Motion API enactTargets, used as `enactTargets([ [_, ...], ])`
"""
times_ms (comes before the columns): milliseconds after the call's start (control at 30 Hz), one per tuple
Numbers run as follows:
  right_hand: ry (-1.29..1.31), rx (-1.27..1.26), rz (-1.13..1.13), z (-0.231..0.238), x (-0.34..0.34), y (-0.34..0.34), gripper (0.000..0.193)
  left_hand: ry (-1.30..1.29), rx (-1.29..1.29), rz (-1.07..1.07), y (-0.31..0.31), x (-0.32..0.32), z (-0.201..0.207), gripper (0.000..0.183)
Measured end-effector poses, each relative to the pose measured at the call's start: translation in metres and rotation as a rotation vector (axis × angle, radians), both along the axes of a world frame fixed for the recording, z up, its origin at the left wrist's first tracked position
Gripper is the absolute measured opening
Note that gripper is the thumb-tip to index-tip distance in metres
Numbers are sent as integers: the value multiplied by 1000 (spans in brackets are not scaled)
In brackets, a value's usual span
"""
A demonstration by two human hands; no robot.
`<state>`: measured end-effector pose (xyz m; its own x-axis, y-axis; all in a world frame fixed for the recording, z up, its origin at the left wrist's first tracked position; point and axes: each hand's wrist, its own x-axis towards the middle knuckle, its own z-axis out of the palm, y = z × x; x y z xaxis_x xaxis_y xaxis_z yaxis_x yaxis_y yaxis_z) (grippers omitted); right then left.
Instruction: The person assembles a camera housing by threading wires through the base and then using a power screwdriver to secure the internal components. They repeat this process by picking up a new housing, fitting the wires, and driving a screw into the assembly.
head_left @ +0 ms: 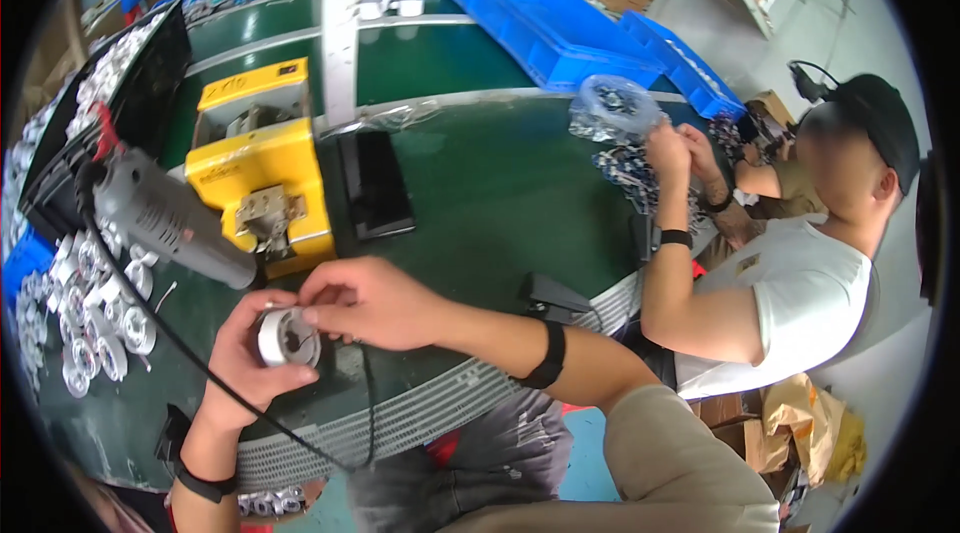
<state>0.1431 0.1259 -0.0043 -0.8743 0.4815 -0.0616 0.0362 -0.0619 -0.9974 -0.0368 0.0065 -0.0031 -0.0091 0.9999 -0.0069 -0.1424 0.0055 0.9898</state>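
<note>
My left hand (238, 358) is closed around a white round plastic housing (271, 339), held tilted so its hollow inside shows. Dark thin wires appear inside the housing. My right hand (375, 305) meets its upper right rim, thumb and fingers pinched together; whatever is between them is too small to make out. Just beyond both hands stands a yellow machine (262, 163) with a metal fixture (268, 217) on its front. To its left leans a grey cylindrical power tool (165, 208), whose black cable (185, 348) crosses in front of my left wrist.
Many similar white round parts (95, 318) lie at the left. A black phone-like slab (375, 183) rests right of the machine. Blue crates (545, 23) stand at the back. On the right, a co-worker (775, 293) handles small parts beside a clear plastic bag (615, 105).
</note>
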Motion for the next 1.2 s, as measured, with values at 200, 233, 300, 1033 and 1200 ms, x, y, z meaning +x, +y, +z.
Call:
enactTargets([
  [200, -3, -59, -29, 19, 13, 12, 17, -4, 50, -81, 12, -2, -8, 69],
  [233, 15, -53, -28, 22, 17, 9, 12, -78, -59, -126, 9, -1, 3, 65],
  [300, 85, -65, -8, 22, 20, 6, 10, -335, -121, -148, 5, 0, 11, 63],
  [1033, 168, 781, -289, 34, 11, -7, 21, -605, -25, -130, 4, 7, -4, 41],
  [1200, 187, 1093, -113, 35, 30, 23, 29, -598, 58, -118, 2, 8, -6, 37],
])
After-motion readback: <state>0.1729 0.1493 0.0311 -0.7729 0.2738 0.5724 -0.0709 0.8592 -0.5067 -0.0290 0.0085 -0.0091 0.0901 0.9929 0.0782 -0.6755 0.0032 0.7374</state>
